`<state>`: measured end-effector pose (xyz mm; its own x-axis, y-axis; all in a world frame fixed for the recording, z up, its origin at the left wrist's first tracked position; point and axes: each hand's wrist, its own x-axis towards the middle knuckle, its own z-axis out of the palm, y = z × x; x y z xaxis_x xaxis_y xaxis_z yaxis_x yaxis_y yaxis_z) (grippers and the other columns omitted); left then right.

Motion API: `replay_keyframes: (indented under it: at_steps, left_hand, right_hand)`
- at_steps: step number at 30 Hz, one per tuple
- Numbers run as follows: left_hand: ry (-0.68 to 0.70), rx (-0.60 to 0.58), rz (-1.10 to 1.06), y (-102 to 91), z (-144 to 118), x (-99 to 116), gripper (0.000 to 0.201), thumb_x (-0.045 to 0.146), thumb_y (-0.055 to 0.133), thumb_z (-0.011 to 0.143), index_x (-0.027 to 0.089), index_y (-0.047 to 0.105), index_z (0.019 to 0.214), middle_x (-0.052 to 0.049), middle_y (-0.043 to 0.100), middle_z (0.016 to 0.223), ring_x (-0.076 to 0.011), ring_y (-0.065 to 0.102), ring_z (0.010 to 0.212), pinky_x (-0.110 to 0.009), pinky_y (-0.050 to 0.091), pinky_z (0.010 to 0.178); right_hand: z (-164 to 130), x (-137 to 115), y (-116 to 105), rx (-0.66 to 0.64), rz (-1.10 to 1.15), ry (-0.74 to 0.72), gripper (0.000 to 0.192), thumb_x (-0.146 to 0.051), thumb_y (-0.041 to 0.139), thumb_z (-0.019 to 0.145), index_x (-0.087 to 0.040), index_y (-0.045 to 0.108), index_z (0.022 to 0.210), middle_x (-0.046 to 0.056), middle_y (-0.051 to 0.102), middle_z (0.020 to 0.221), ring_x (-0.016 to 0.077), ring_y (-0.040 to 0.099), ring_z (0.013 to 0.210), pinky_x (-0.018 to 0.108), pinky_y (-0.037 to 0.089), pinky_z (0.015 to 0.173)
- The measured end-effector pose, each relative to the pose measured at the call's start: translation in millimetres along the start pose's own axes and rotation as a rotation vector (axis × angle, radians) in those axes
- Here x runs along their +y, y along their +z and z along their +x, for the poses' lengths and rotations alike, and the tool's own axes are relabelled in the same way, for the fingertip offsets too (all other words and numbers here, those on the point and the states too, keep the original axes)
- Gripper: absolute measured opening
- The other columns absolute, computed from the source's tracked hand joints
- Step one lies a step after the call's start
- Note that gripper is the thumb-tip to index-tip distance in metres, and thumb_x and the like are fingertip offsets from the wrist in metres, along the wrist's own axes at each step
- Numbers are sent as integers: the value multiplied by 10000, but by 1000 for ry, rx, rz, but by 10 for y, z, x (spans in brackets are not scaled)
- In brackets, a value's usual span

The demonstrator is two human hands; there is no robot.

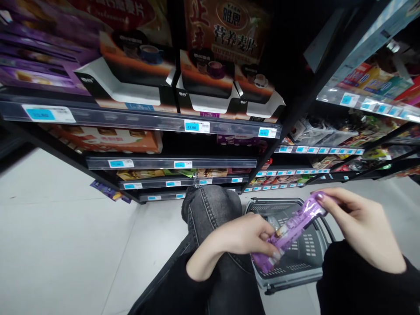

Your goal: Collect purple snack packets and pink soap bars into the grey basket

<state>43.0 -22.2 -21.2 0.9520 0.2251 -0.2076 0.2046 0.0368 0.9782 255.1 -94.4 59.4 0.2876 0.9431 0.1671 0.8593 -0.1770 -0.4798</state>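
Left hand (244,238) pinches the lower end of a purple snack packet (290,229) between thumb and fingertips; right hand (356,223) pinches the upper end, so the packet spans between the two sets of fingers. The wrapper looks light, thin, pliable and probably slippery, best gripped at its sealed ends. Beneath the fingers sits a grey shopping basket (295,267); beyond them, stocked shelves (147,120).

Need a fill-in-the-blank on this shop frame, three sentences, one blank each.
1. Both hands hold one ____ packet.
2. The left hand has the packet's lower end; the right hand has its ____ end.
3. Below the packet, a grey ____ stands on the floor.

Missing words: purple; upper; basket
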Motion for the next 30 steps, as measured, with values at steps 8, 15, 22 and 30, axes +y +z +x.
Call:
replay_keyframes:
  at_steps: [8,15,22,30]
  left_hand:
    - [98,289,-195,132,67,26,168,319,625,813,154,593,820,21,603,696,-116,536,637,-212,363,584]
    - [153,479,7,179,46,76,157,295,539,873,172,555,777,35,568,667,-107,475,593,-227,319,563]
    - [188,518,117,255,73,111,187,257,422,931,186,503,778,10,581,711,-142,535,662,-247,354,624]
    - [143,527,128,232,88,99,228,285,504,898,177,514,698,42,544,614,-101,475,561,-221,312,556]
  right_hand:
    - [-55,-125,169,-186,141,-106,195,-379,581,848,-260,655,983,-13,718,932,123,666,754,193,529,677]
    - [-164,-192,343,-48,355,-121,332,-282,653,795,-260,571,1116,15,684,1018,125,668,869,178,557,752]
    - [-227,-220,486,228,415,20,138,-268,652,795,-224,657,926,5,708,811,125,669,696,183,561,640]
    - [-207,-203,537,340,355,146,200,-372,625,812,-180,680,827,15,678,683,116,610,567,188,499,509]
